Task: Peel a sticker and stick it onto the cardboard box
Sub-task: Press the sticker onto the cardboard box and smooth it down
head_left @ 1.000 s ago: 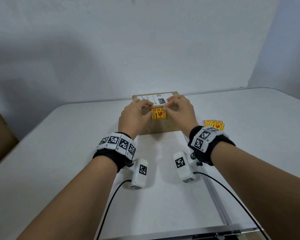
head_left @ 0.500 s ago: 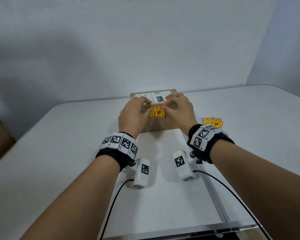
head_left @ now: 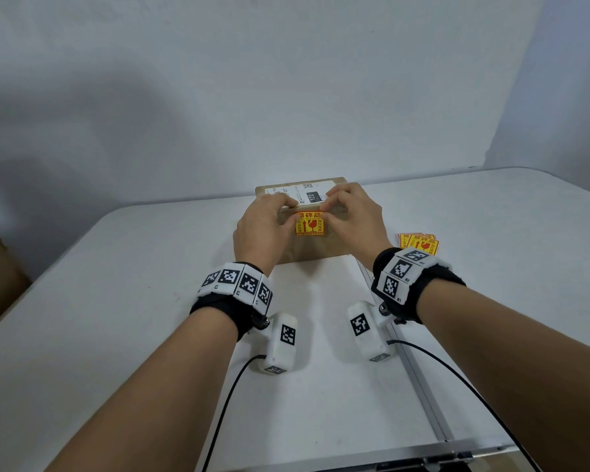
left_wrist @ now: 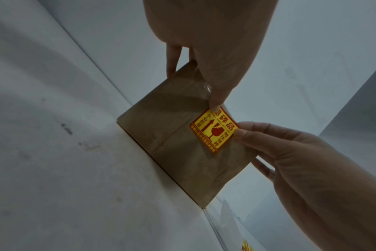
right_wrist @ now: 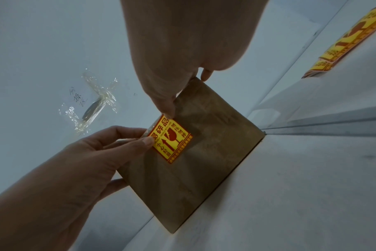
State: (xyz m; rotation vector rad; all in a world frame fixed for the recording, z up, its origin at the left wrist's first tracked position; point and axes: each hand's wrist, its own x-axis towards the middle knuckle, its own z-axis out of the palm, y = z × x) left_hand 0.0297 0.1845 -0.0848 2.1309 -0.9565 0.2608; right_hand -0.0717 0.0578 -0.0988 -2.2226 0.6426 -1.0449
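While hands (head_left: 307,219) pin top corners, sticker (head_left: 309,224) upright on box (head_left: 315,250)

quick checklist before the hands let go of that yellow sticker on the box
1. Sticker lies on the near side face of the cardboard box, below its top edge: ok.
2. Sticker square to the box edge, symbol upright in the head view: ok.
3. Left hand thumb on the sticker's upper left corner, right hand thumb on its upper right corner: ok.
4. Lower edge of the sticker fully stuck down: cannot tell.
5. Box flat on the table: ok.
6. Spare stickers lie on the table right of the box, apart from it: ok.
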